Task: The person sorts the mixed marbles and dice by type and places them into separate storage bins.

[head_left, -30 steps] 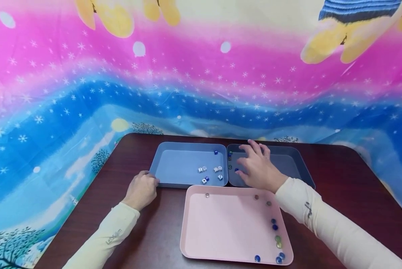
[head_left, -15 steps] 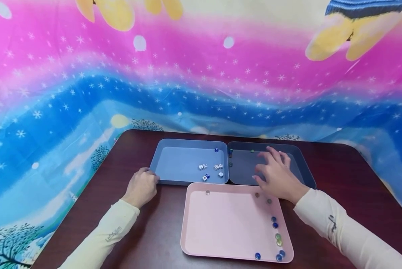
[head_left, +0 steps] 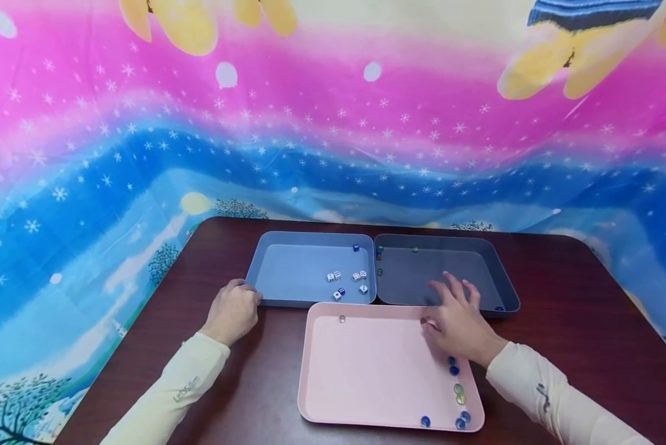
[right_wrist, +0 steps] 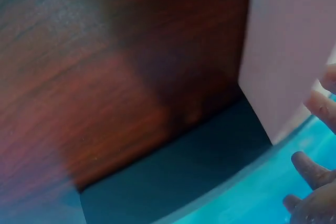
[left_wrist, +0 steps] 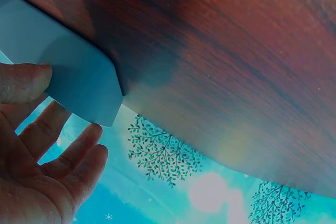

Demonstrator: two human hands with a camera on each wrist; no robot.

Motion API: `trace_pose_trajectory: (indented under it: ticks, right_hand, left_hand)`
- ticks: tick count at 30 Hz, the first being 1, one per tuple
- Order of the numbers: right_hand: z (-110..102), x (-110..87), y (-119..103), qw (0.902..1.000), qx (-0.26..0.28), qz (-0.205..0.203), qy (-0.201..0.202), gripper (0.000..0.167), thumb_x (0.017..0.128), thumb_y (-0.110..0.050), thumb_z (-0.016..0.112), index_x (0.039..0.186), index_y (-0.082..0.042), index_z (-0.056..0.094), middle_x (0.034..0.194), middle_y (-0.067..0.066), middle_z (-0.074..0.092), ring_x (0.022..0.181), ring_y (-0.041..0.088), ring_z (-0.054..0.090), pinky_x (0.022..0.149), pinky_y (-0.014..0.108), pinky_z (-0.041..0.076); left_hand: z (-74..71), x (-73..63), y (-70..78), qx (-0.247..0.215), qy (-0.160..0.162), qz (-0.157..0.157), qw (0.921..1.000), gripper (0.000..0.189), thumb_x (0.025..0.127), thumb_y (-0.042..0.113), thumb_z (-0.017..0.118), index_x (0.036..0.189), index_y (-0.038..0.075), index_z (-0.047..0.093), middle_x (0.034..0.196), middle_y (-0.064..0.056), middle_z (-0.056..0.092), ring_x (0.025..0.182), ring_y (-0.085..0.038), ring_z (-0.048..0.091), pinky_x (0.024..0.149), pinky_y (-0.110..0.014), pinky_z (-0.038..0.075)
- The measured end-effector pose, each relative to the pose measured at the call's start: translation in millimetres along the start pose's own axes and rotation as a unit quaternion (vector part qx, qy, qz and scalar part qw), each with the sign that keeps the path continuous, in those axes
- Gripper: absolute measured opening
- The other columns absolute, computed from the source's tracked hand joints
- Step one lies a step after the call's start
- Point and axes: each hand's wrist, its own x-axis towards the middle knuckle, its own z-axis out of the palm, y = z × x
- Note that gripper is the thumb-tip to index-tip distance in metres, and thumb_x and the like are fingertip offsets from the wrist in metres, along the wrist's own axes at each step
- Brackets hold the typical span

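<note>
My left hand (head_left: 232,314) grips the near-left corner of the light blue tray (head_left: 288,272); in the left wrist view the thumb lies on its outer wall and the fingers reach under the rim. My right hand (head_left: 459,324) is over the far-right corner of the pink tray (head_left: 366,371). Its thumb and index finger are right at a brownish marble (head_left: 423,321), other fingers spread. Blue marbles (head_left: 454,370) and yellow-green marbles (head_left: 459,394) lie along that tray's right side. A clear marble (head_left: 342,319) sits at its far left.
Several white and blue dice (head_left: 337,295) lie in the light blue tray. Beside it, the dark grey tray (head_left: 438,272) holds several small marbles (head_left: 380,272) at its left wall and a blue marble (head_left: 498,308) near its right corner. A patterned cloth (head_left: 310,154) hangs behind the table.
My right hand has moved from above the dark grey tray rightward, then back toward me to the pink tray's far-right marbles. A blue marble now shows at the grey tray's near-right corner. The left hand stays put.
</note>
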Motion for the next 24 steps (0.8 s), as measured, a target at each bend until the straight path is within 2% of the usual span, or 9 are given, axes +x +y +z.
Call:
trace_pose_trajectory:
  ticks: [4, 11, 21, 24]
  right_hand:
    - [9.1, 0.8, 2.0, 0.9997, -0.022, -0.007, 0.002, 0.012, 0.074, -0.024, 0.077, 0.084, -0.020, 0.075, 0.135, 0.022, 0.049, 0.137, 0.050, 0.024, 0.103, 0.071, 0.017]
    - [11.5, 3.1, 1.5, 0.9991, -0.039, -0.016, -0.006, 0.013, 0.073, -0.022, 0.078, 0.086, -0.018, 0.075, 0.135, 0.022, 0.049, 0.138, 0.049, 0.022, 0.104, 0.071, 0.017]
    - [15.7, 3.3, 2.1, 0.9966, -0.069, -0.045, 0.007, 0.016, 0.073, -0.021, 0.079, 0.088, -0.018, 0.076, 0.130, 0.018, 0.053, 0.137, 0.046, 0.025, 0.105, 0.070, 0.018]
    - [17.7, 3.4, 2.4, 0.9944, -0.081, -0.066, 0.015, 0.018, 0.073, -0.020, 0.079, 0.090, -0.016, 0.076, 0.128, 0.017, 0.055, 0.137, 0.045, 0.028, 0.106, 0.069, 0.020]
  left_hand:
    - [1.2, -0.5, 0.0, -0.004, -0.004, -0.004, 1.0000, 0.017, 0.076, -0.003, 0.061, 0.071, 0.006, 0.075, 0.072, -0.010, 0.072, 0.086, -0.033, 0.069, 0.078, -0.046, 0.059]
    - [0.3, 1.5, -1.1, -0.005, -0.004, -0.007, 1.0000, 0.017, 0.077, -0.002, 0.062, 0.073, 0.007, 0.076, 0.074, -0.010, 0.073, 0.087, -0.033, 0.069, 0.080, -0.046, 0.059]
    - [1.6, 1.1, -1.1, -0.001, 0.000, -0.003, 1.0000, 0.016, 0.077, -0.002, 0.062, 0.071, 0.006, 0.075, 0.074, -0.010, 0.073, 0.086, -0.031, 0.069, 0.084, -0.044, 0.058]
    - [2.4, 0.7, -0.9, -0.001, -0.002, -0.003, 1.0000, 0.016, 0.077, -0.002, 0.062, 0.071, 0.006, 0.075, 0.074, -0.010, 0.073, 0.086, -0.032, 0.069, 0.083, -0.045, 0.058]
